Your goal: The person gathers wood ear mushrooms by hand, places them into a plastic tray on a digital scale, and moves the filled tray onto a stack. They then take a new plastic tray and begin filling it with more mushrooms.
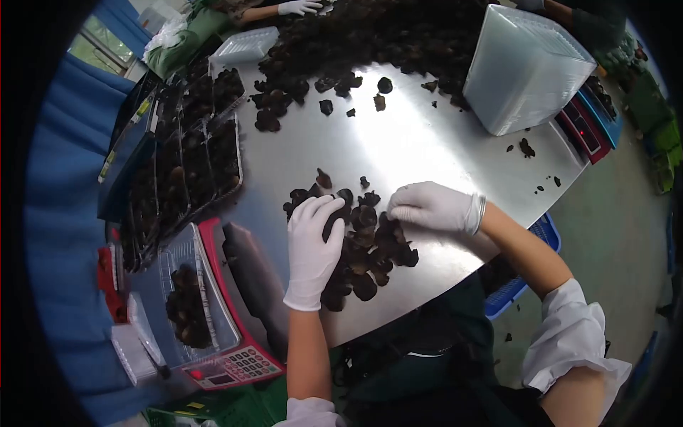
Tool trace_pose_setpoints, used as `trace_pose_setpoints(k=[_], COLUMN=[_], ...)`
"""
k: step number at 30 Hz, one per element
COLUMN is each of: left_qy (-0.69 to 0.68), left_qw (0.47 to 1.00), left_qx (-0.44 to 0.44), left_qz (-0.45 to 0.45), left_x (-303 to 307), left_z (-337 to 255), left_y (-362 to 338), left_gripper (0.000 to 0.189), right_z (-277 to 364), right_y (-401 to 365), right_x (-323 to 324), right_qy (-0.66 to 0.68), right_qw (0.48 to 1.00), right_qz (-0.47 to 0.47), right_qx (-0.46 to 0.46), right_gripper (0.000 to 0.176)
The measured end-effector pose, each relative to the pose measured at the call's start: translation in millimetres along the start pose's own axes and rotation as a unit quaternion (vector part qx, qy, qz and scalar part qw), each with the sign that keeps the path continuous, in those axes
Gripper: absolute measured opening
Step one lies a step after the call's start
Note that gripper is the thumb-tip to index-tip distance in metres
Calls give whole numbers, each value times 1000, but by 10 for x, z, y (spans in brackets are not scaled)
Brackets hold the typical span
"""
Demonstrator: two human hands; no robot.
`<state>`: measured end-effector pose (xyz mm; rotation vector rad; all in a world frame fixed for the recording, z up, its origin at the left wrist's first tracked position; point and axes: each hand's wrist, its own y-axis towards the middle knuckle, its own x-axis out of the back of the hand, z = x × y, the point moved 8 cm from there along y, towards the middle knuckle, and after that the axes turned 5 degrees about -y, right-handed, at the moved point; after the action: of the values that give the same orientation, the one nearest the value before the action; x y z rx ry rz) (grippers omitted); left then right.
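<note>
A small pile of dark brown mushrooms (363,263) lies near the front edge of the steel table. My left hand (313,245), in a white glove, curls over the pile's left side, with dark mushrooms between thumb and fingers. At the right edge of the pile is my gloved right hand (434,206). Its fingers are bent and pressed together, and whatever they hold is hidden. To the left, a clear plastic tray (201,285) with several mushrooms rests on a red digital scale (231,366).
A large mushroom heap (370,32) covers the table's far side. Stacked clear trays (526,71) stand far right, near another red scale (583,132). Filled trays (185,167) sit at left. A blue basket (509,299) is below the table edge. A co-worker's gloved hand (300,7) is across the table.
</note>
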<state>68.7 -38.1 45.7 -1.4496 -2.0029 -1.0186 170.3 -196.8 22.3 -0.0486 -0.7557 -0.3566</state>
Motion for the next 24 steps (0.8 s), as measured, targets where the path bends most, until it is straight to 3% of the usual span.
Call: trace_pose_setpoints(k=[2,3,4,6,7,9,13,15,19,22,24], left_qy=[-21,-20,-19,-11,-6,-17,-44,-44,-55,-131,-160], left_qw=[999,999,998,998,998,997,992,988,980,960,947], left_qx=[36,44,50,50,48,55,58,36,50,94,108], left_qz=[-9,-15,-22,-28,-33,-44,-106,-143,-184,-229,-257], left_x=[51,61,74,75,91,158,330,407,407,430,496], left_z=[21,20,20,-12,-22,-34,-57,-125,-171,-74,-40], left_y=[-111,-138,-156,-173,-181,-205,-368,-503,-784,-960,-1035], left_gripper=[30,30,30,31,33,34,34,33,26,23,23], right_z=[-123,-200,-221,-104,-126,-141,-203,-269,-24,-62,-50], right_y=[151,274,377,630,668,717,559,443,429,531,442], right_x=[192,305,371,275,270,30,96,189,-2,-94,-15], right_qy=[-19,-30,-31,46,49,-19,-34,44,11,-33,17], right_qw=[993,995,989,992,992,999,999,998,998,998,998], right_qz=[35,-30,-52,-113,-114,38,23,-35,41,36,33], right_qx=[-108,-86,-132,38,39,27,32,-5,-48,-42,-47], right_gripper=[26,25,17,10,10,18,20,22,29,29,26])
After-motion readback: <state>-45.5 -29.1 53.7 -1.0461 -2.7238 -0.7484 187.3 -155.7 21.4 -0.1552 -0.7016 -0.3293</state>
